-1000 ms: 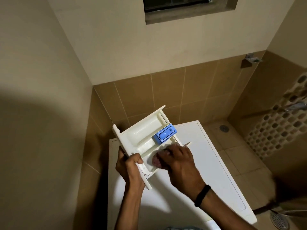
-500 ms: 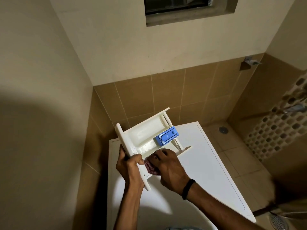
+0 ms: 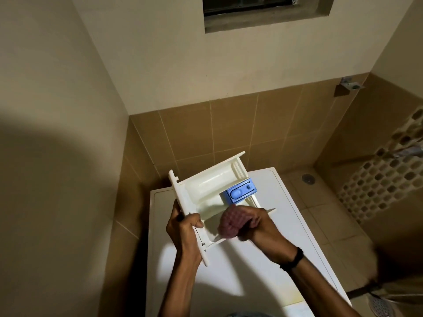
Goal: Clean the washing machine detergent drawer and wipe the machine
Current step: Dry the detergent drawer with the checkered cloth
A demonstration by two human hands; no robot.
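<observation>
A white detergent drawer [image 3: 206, 191] with a blue insert [image 3: 241, 193] is held in the air above the white washing machine top [image 3: 297, 229]. My left hand [image 3: 183, 229] grips the drawer's front panel, thumb curled over its edge. My right hand [image 3: 256, 225] holds a bunched pinkish-purple cloth [image 3: 230, 224] against the near compartment of the drawer, just below the blue insert.
The machine stands in a corner between a beige wall on the left and a brown-tiled back wall [image 3: 229, 133]. To the right is a tiled floor with a drain [image 3: 307, 178] and a patterned wall. A window recess [image 3: 263, 12] sits high up.
The drawer has tilted a little, its far end swinging right. My right hand has drawn back toward the drawer's near end, so more of the cloth shows.
</observation>
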